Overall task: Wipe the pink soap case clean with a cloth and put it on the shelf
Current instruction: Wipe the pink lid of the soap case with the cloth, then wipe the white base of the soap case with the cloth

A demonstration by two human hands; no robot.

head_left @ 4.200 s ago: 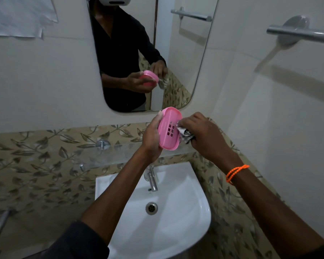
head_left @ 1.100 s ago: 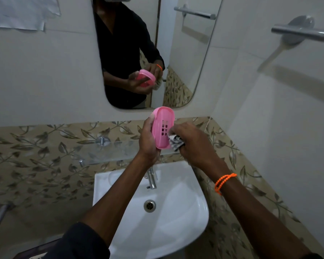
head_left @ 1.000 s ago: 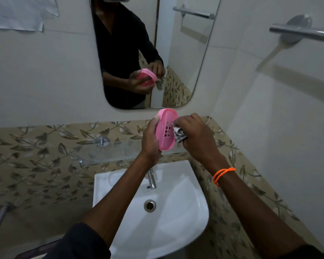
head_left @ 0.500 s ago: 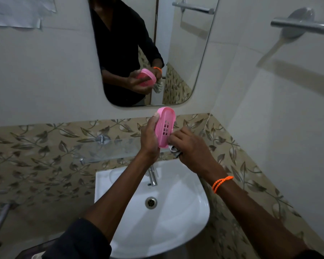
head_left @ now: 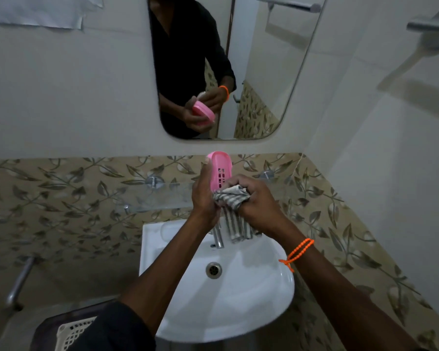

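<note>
My left hand (head_left: 205, 196) holds the pink soap case (head_left: 220, 171) upright on its end, its slotted inside facing right. My right hand (head_left: 257, 198) grips a bunched grey striped cloth (head_left: 230, 197) and presses it against the lower end of the case. A tail of the cloth hangs down over the tap. The glass shelf (head_left: 147, 198) runs along the leaf-patterned tiles just behind and to the left of my hands.
A white basin (head_left: 251, 287) with a chrome tap (head_left: 218, 236) lies under my hands. A mirror (head_left: 264, 72) hangs above. A towel rail (head_left: 428, 24) juts from the right wall. A dark stool with a white mesh top (head_left: 69, 330) stands at the lower left.
My right hand has slid the cloth from the middle of the case down to its lower end. More cloth now hangs loose. The case stays upright in my left hand.
</note>
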